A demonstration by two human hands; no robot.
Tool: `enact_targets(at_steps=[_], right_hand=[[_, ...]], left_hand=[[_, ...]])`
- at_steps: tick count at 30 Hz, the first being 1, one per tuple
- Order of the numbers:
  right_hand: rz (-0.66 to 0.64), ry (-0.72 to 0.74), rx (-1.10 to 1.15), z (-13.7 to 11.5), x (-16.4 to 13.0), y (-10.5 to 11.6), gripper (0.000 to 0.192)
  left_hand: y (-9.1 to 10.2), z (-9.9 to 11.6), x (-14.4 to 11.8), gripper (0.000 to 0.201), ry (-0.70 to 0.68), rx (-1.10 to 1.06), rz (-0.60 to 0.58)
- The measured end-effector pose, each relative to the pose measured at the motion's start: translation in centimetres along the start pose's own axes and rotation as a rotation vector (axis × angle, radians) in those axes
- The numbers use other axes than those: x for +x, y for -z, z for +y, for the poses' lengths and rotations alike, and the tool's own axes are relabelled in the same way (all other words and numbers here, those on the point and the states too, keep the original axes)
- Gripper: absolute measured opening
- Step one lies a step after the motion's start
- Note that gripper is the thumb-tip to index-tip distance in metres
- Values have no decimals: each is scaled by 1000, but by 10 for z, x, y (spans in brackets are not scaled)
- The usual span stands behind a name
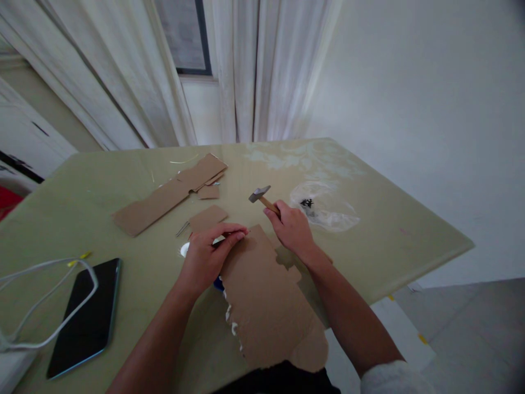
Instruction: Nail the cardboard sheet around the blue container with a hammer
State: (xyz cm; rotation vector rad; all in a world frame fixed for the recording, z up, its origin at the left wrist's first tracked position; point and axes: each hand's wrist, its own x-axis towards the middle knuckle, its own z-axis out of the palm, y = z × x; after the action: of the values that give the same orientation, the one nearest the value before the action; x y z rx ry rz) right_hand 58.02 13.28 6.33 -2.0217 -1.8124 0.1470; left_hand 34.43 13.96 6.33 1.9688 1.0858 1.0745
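- At the near middle of the table (369, 219), I see the right hand (293, 230) with its fingers wrapped tight around the wooden handle of a small hammer (262, 198), whose steel head is raised just above the surface and pointing left.
- Beside it, the left hand (205, 257) rests on the top edge of a large cardboard sheet (266, 301), fingers pressed together and pinching something small at the edge; I cannot tell what it is.
- Risk, in my judgement: the left fingertips (235, 234) lie near the hammer head's line of fall, so a strike that drifts could hit them.
- Risk: the sheet overhangs the near table edge and is held only at its top, so a blow could make it shift or buckle.
- Risk: the table top looks glossy and hard; a missed strike could mark it.
- Surroundings: a long cardboard strip (164, 197) and smaller cardboard scraps (207, 216) lie beyond the hands, apart from them.
- A clear plastic bag (328, 210) holding small dark pieces sits just right of the hammer hand, close enough to be swept by the elbow.
- A dark phone (88, 317) with a white cable (41, 306) draped across it lies well to the left, out of the working area.
- Something white and blue shows under the sheet, mostly hidden.
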Motion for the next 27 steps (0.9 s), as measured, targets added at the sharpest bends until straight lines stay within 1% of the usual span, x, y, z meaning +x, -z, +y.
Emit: enact_targets(at_steps=[6, 12, 19, 27], right_hand=[[6, 7, 0, 1, 1, -1, 34], [-6, -1, -5, -1, 0, 1, 34], [5, 14, 14, 1, 0, 0, 33], [-9, 6, 6, 0, 0, 0, 34]], left_hand=[[-1, -5, 0, 15, -6, 11, -20], [-2, -3, 0, 17, 17, 7, -23], [0, -2, 0, 17, -24, 8, -25], [1, -5, 0, 16, -31, 15, -45]])
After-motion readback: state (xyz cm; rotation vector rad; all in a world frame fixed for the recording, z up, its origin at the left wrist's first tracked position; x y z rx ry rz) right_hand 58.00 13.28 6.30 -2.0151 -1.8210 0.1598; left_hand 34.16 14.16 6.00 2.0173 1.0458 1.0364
